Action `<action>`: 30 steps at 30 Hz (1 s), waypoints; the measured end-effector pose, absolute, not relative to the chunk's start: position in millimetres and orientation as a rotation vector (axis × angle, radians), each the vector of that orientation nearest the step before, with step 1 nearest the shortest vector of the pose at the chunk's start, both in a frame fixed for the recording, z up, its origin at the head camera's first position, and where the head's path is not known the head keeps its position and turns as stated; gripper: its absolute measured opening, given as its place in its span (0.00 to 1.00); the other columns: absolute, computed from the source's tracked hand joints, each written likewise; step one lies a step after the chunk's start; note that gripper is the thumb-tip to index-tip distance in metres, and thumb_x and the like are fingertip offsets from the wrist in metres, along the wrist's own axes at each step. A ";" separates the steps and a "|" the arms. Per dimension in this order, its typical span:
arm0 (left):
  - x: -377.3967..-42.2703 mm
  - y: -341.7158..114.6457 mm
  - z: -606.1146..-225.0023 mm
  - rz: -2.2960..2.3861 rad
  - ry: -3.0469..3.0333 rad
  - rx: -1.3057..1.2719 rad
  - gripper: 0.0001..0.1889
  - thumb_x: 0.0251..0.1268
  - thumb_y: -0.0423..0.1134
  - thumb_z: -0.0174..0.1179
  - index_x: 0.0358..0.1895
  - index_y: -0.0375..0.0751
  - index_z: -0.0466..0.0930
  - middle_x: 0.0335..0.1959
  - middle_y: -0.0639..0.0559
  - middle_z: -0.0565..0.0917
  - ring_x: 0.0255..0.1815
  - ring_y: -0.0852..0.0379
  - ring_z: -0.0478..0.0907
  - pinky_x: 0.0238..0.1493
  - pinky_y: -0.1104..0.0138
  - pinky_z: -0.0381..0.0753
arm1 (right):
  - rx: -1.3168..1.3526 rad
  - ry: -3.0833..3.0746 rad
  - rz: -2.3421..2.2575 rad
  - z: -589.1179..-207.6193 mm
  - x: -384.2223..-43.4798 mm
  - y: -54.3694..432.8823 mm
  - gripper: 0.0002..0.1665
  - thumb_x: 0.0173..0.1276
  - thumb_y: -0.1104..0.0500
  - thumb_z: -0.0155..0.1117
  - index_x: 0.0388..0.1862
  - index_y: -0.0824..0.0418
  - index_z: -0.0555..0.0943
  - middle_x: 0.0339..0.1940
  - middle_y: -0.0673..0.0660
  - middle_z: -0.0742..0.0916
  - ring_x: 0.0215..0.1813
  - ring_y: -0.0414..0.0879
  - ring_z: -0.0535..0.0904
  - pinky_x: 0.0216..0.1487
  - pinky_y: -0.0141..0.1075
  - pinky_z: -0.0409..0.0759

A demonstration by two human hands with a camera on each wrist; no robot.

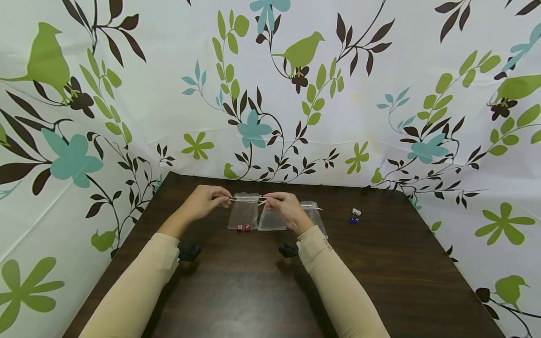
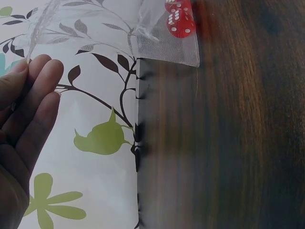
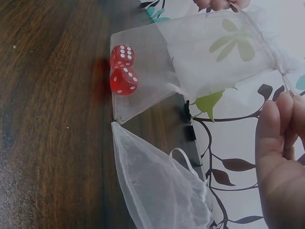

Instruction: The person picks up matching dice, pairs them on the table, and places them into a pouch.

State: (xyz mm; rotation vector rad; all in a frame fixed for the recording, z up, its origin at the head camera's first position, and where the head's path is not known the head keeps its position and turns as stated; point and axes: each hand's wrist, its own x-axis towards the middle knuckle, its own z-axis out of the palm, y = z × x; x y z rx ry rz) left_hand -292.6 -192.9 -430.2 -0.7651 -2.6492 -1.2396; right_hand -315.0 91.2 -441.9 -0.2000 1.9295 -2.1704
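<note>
A sheer white drawstring pouch (image 1: 244, 211) hangs between the two hands, with two red dice (image 3: 124, 82) at its bottom. My left hand (image 1: 204, 202) pinches a drawstring end at the pouch's left side, thumb against fingertips. At the opposite side, my right hand (image 1: 288, 210) pinches the other string end between thumb and fingers. The pouch's neck looks gathered along the cord. Beside it, partly behind the right hand, lies a second sheer pouch (image 1: 271, 221). A third pouch (image 1: 314, 217) is partly covered by the right hand and wrist.
Two white dice (image 1: 356, 212) and a pair of blue dice (image 1: 354, 220) sit on the dark wooden table (image 1: 380, 263), right of the pouches. Behind the table hangs a patterned cloth (image 1: 169, 94) with birds and leaves. Dark wrist-worn devices (image 1: 189, 252) show below both wrists.
</note>
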 end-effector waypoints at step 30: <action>-292.3 -197.8 -430.6 -1.238 -2.693 -0.710 0.07 0.74 0.32 0.60 0.47 0.35 0.87 0.33 0.52 0.90 0.37 0.48 0.89 0.40 0.58 0.82 | -0.143 1.872 -2.230 -445.6 -315.0 99.0 0.13 0.73 0.74 0.59 0.53 0.80 0.80 0.40 0.57 0.86 0.36 0.43 0.82 0.48 0.37 0.85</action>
